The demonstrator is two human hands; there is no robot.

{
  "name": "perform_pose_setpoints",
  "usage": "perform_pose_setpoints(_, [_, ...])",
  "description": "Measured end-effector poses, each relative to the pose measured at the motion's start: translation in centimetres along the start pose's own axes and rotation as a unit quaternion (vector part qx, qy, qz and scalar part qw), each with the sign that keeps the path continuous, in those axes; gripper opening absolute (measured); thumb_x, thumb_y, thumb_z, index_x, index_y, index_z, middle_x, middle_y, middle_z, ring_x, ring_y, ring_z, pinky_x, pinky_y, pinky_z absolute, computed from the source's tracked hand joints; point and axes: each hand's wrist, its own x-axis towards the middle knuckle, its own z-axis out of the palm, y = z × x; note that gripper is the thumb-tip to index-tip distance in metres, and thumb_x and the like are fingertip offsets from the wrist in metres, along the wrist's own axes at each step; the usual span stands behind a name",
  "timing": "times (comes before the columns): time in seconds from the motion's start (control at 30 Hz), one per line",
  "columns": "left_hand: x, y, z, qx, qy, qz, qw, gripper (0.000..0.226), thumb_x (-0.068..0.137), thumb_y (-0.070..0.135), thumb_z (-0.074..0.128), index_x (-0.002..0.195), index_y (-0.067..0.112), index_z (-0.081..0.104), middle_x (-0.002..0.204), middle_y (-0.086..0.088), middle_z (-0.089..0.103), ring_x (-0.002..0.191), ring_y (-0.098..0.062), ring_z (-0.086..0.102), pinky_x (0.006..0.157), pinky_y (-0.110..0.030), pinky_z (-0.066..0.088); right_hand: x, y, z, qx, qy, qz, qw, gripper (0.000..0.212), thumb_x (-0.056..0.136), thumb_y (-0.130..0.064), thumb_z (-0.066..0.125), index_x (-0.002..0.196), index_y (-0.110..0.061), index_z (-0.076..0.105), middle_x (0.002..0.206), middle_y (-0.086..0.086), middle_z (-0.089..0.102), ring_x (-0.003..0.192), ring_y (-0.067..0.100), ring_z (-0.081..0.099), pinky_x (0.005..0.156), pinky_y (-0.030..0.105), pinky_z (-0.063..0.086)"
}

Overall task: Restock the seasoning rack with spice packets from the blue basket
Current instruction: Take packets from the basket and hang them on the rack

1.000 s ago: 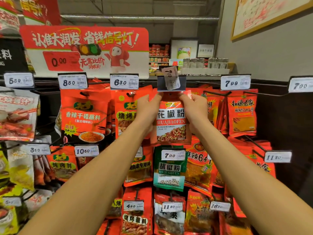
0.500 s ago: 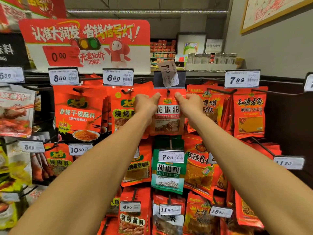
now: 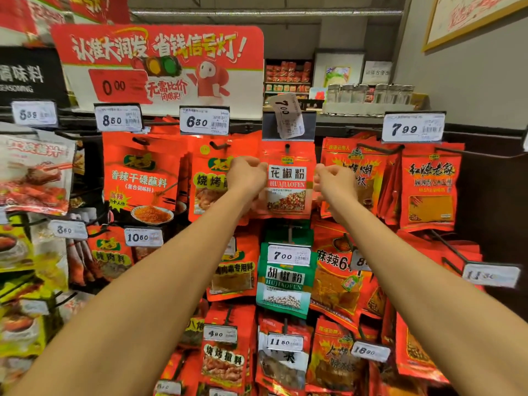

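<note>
A red spice packet (image 3: 287, 192) marked HUAJIAOFEN hangs on the seasoning rack from a hook (image 3: 287, 146), under a tilted 7.00 price tag (image 3: 286, 115). My left hand (image 3: 246, 175) has curled fingers at the packet's left edge. On the other side, my right hand (image 3: 333, 182) curls its fingers against the right edge. Both hands sit at mid-height of the packet and seem to pinch its sides. The blue basket is out of view.
Red packets hang left (image 3: 210, 181) and right (image 3: 357, 178) of it, a green HUJIAOFEN packet (image 3: 284, 281) below. Price tags stick out on hook ends (image 3: 413, 127). A red promotion sign (image 3: 160, 64) stands above the rack. A grey wall lies to the right.
The packet has been pushed onto its hook and now hangs flat. Both hands have slid down from its top corners to its side edges.
</note>
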Motion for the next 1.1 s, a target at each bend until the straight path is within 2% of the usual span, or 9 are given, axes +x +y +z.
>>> perform_pose_setpoints(0.1, [-2.8, -0.5, -1.6, 0.006, -0.008, 0.053, 0.999, 0.021, 0.089, 0.020, 0.064, 0.107, 0.015, 0.075, 0.104, -0.007, 0.076, 0.094, -0.030, 0.071, 0.087, -0.042, 0.058, -3.2, 0.3, -2.2, 0.046, -0.002, -0.018, 0.999, 0.016, 0.096, -0.023, 0.058, 0.086, -0.023, 0.070, 0.091, 0.005, 0.076, 0.081, 0.024, 0.074, 0.068, 0.042, 0.062])
perform_pose_setpoints(0.2, [-6.3, -1.4, -3.6, -0.089, -0.054, 0.047, 0.993, 0.015, 0.090, 0.013, 0.060, 0.086, 0.016, 0.075, 0.081, -0.006, 0.077, 0.069, -0.025, 0.070, 0.061, -0.034, 0.056, -7.2, 0.3, -4.6, 0.141, -0.066, -0.017, 0.988, 0.017, 0.094, -0.012, 0.058, 0.081, -0.013, 0.068, 0.071, 0.010, 0.073, 0.053, 0.019, 0.066, 0.046, 0.025, 0.051])
perform_pose_setpoints(0.27, [-8.8, -2.6, -4.9, -0.126, -0.098, 0.026, 0.987, 0.019, 0.094, 0.016, 0.058, 0.081, 0.019, 0.072, 0.073, -0.001, 0.077, 0.063, -0.015, 0.071, 0.058, -0.028, 0.058, -10.0, 1.1, -6.0, 0.172, -0.108, -0.013, 0.979, 0.012, 0.089, -0.013, 0.059, 0.079, -0.011, 0.067, 0.061, 0.007, 0.068, 0.047, 0.019, 0.062, 0.041, 0.021, 0.047])
perform_pose_setpoints(0.37, [-12.6, -5.5, -6.4, -0.161, -0.141, -0.032, 0.976, 0.019, 0.088, 0.027, 0.059, 0.080, 0.020, 0.075, 0.078, -0.006, 0.078, 0.062, -0.014, 0.072, 0.057, -0.023, 0.057, -13.5, 4.2, -7.3, 0.188, -0.153, 0.021, 0.970, 0.011, 0.079, -0.020, 0.060, 0.077, -0.010, 0.066, 0.058, 0.008, 0.065, 0.043, 0.019, 0.061, 0.039, 0.021, 0.046])
perform_pose_setpoints(0.6, [-20.6, -17.7, -7.9, -0.157, -0.147, -0.227, 0.950, 0.020, 0.101, 0.013, 0.053, 0.092, 0.010, 0.070, 0.076, -0.005, 0.075, 0.059, -0.013, 0.067, 0.058, -0.026, 0.055, -20.7, 17.1, -6.6, 0.131, -0.167, 0.196, 0.957, 0.026, 0.097, -0.001, 0.053, 0.073, -0.008, 0.063, 0.054, 0.008, 0.064, 0.039, 0.017, 0.059, 0.037, 0.020, 0.044])
perform_pose_setpoints(0.83, [-26.9, -30.8, -9.1, -0.131, -0.174, -0.409, 0.886, 0.017, 0.099, 0.013, 0.051, 0.093, 0.013, 0.067, 0.072, -0.003, 0.064, 0.055, -0.013, 0.054, 0.054, -0.024, 0.042, -29.9, 28.2, -3.6, 0.071, -0.124, 0.375, 0.916, 0.022, 0.095, -0.003, 0.052, 0.074, -0.004, 0.060, 0.051, 0.008, 0.059, 0.039, 0.020, 0.052, 0.040, 0.023, 0.038])
perform_pose_setpoints(0.93, [-29.9, -37.1, -9.6, -0.099, -0.194, -0.474, 0.853, 0.014, 0.099, 0.011, 0.047, 0.095, 0.014, 0.060, 0.073, -0.003, 0.050, 0.055, -0.011, 0.042, 0.052, -0.025, 0.026, -34.5, 33.2, -2.6, 0.010, -0.120, 0.433, 0.893, 0.018, 0.096, -0.005, 0.051, 0.082, -0.004, 0.062, 0.058, 0.010, 0.062, 0.044, 0.020, 0.056, 0.044, 0.023, 0.042])
perform_pose_setpoints(1.03, [-33.5, -43.1, -9.8, -0.058, -0.198, -0.549, 0.810, 0.020, 0.096, 0.009, 0.045, 0.085, 0.018, 0.059, 0.074, -0.003, 0.048, 0.059, -0.013, 0.039, 0.042, -0.020, 0.030, -39.4, 39.0, -1.8, -0.041, -0.114, 0.486, 0.866, 0.025, 0.095, -0.001, 0.049, 0.075, -0.007, 0.061, 0.054, 0.008, 0.062, 0.042, 0.018, 0.057, 0.042, 0.020, 0.045])
perform_pose_setpoints(1.1, [-36.0, -47.1, -9.8, -0.027, -0.188, -0.590, 0.785, 0.017, 0.093, 0.008, 0.050, 0.083, 0.015, 0.062, 0.077, -0.009, 0.051, 0.061, -0.016, 0.042, 0.044, -0.021, 0.034, -42.6, 43.6, -1.6, -0.068, -0.109, 0.515, 0.847, 0.025, 0.094, 0.002, 0.052, 0.073, -0.007, 0.063, 0.061, 0.014, 0.059, 0.050, 0.022, 0.055, 0.048, 0.022, 0.047])
